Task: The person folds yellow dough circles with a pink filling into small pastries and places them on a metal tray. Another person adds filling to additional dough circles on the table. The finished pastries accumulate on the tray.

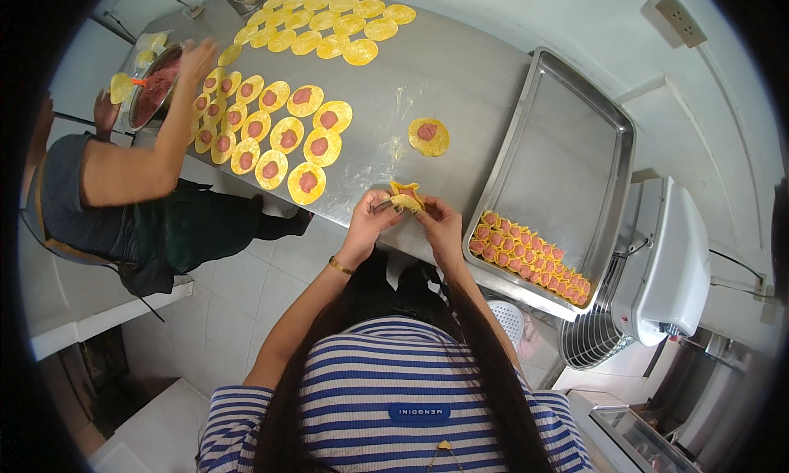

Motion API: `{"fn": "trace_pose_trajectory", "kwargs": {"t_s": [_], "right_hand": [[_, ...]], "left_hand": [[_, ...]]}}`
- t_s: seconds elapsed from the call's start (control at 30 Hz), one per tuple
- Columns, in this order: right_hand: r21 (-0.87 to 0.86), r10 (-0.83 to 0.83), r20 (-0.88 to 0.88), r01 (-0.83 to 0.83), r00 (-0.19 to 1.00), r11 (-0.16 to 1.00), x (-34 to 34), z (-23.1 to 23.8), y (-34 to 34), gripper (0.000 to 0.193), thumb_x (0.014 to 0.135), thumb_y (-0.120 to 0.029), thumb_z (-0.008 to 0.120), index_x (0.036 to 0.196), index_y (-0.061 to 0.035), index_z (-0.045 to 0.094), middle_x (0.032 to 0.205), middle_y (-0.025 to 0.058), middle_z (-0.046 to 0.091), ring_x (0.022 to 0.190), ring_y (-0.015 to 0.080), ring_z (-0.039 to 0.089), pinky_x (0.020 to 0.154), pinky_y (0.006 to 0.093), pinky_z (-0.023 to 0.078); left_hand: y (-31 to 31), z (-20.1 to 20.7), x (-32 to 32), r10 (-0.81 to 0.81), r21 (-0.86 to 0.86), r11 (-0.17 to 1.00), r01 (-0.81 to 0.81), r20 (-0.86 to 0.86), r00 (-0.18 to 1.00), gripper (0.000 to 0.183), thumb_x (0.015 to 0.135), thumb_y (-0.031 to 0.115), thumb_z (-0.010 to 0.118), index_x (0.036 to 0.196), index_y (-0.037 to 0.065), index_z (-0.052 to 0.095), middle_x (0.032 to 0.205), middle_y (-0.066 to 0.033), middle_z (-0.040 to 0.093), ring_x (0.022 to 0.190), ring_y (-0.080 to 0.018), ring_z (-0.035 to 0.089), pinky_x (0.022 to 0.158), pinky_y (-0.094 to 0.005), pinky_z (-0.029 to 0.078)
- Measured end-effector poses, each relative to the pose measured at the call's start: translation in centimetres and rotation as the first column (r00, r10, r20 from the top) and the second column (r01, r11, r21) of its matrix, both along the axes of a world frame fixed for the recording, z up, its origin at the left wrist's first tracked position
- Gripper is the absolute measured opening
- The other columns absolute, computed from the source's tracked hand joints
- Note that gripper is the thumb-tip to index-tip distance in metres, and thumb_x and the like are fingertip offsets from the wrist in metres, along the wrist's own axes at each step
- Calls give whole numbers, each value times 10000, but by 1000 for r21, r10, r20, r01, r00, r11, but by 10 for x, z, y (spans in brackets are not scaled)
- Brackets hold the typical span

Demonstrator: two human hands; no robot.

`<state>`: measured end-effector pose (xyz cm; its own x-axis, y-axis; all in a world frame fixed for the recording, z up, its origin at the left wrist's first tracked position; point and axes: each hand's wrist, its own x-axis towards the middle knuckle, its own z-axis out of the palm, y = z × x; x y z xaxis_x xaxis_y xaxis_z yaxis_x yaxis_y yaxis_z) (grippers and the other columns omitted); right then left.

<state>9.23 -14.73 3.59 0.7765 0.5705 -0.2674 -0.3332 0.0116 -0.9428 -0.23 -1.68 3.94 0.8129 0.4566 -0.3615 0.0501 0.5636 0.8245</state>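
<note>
Over the near edge of the steel table, a yellow dumpling wrapper with pink filling point(405, 195) is pinched between my two hands, its rim gathered into folds. My left hand point(371, 221) grips its left side; a thin dark strip shows by those fingers, too small to name. My right hand point(441, 226) closes on the right side with thumb and fingers. Beyond my hands lies one flat wrapper with a lump of filling point(428, 136). To the left, several more filled wrappers point(307, 182) lie open in rows. Finished dumplings point(526, 258) sit packed at the near end of the tray.
The large metal tray point(538, 66) stands at the table's right, beside a white machine with a wire guard point(588, 341). Plain yellow wrappers point(360, 51) overlap at the far side. On the left a co-worker's arm point(136, 173) reaches over a bowl of pink filling point(154, 95).
</note>
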Motion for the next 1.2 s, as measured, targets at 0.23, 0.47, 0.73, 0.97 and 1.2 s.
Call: {"fn": "trace_pose_trajectory", "kwargs": {"t_s": [0.23, 0.47, 0.73, 0.97, 1.2], "right_hand": [[-308, 154, 236, -76, 960, 948, 23, -7, -4, 275, 784, 3, 671, 1058, 17, 650, 995, 106, 679, 898, 151, 637, 755, 278, 512], [-266, 258, 410, -155, 875, 951, 22, 0, -5, 388, 700, 54, 674, 1080, 4, 616, 1007, 146, 653, 911, 234, 665, 795, 344, 535], [-467, 438, 554, -171, 708, 867, 31, -3, -3, 308, 706, 66, 637, 1006, -4, 632, 973, 153, 645, 863, 282, 666, 758, 329, 536], [-530, 466, 655, -78, 595, 844, 31, 5, -12, 283, 690, 68, 599, 955, -14, 652, 888, 141, 630, 809, 352, 631, 701, 409, 504], [-510, 456, 631, -107, 627, 854, 35, 3, -8, 238, 698, 42, 603, 918, -29, 661, 900, 149, 610, 830, 370, 612, 725, 425, 493]], "left_hand": [[13, 2, -4, -173, 79, 981, 178, -72, 982, 227, 872, -17, 599, 1088, 35, 552, 1150, -44, 560, 1057, -143, 573, 903, -302, 509], [10, -20, 3, -179, 767, 632, 111, 5, 984, 155, 764, -72, 683, 887, -8, 614, 1089, -110, 633, 1000, -131, 600, 795, -252, 531], [-1, 1, 11, -174, 672, 690, 270, -208, 963, 250, 738, -11, 731, 934, -8, 576, 886, -109, 668, 786, -196, 681, 710, -305, 547], [0, 3, 18, -242, 788, 540, 294, -190, 952, 267, 754, 120, 763, 920, 9, 586, 789, -141, 661, 678, -249, 666, 624, -326, 522], [1, -2, 33, -249, 829, 343, 441, -373, 894, 328, 705, 191, 803, 876, 28, 576, 731, -128, 652, 669, -276, 650, 624, -360, 510]]}}
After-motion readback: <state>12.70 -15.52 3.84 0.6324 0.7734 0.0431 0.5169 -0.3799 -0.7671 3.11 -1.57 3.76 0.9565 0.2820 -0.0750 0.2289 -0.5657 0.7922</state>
